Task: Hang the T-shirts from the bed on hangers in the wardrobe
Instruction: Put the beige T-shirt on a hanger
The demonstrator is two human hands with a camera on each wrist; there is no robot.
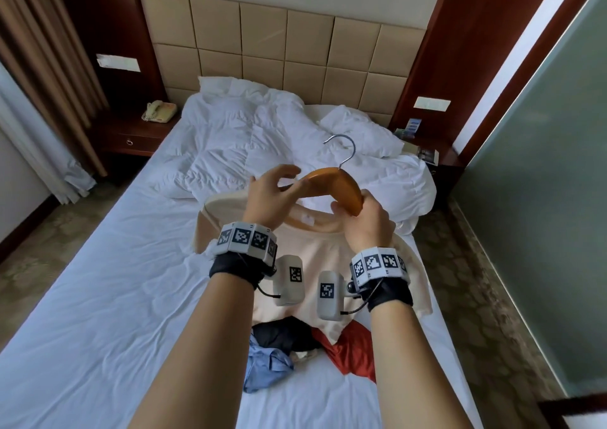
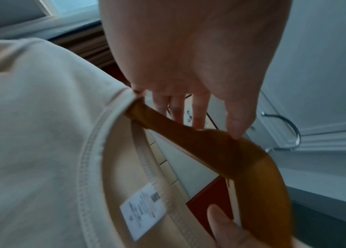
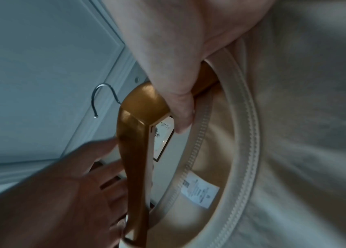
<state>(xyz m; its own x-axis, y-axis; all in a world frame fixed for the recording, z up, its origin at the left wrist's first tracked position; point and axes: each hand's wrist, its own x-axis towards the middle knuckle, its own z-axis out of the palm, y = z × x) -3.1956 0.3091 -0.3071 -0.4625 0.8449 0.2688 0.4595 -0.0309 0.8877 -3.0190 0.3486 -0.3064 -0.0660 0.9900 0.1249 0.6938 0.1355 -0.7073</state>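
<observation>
Nearest you, a heap of blue, black and red shirts [image 1: 289, 350] waits on the bed [image 1: 98, 313], just beyond your forearms. Past it you hold the beige T-shirt [image 1: 315, 264] up over the sheet, with the wooden hanger [image 1: 331, 184] partly in its collar. Your right hand [image 1: 366, 218] grips the hanger's right arm at the neckline; your left hand [image 1: 272, 195] is open, fingers spread against the left arm, whose tip has entered the collar. You appear to be mid-threading: next, seat both shoulders. The hanger's long axis runs left to right, its hook [image 1: 343, 149] pointing toward the headboard [image 1: 279, 41].
</observation>
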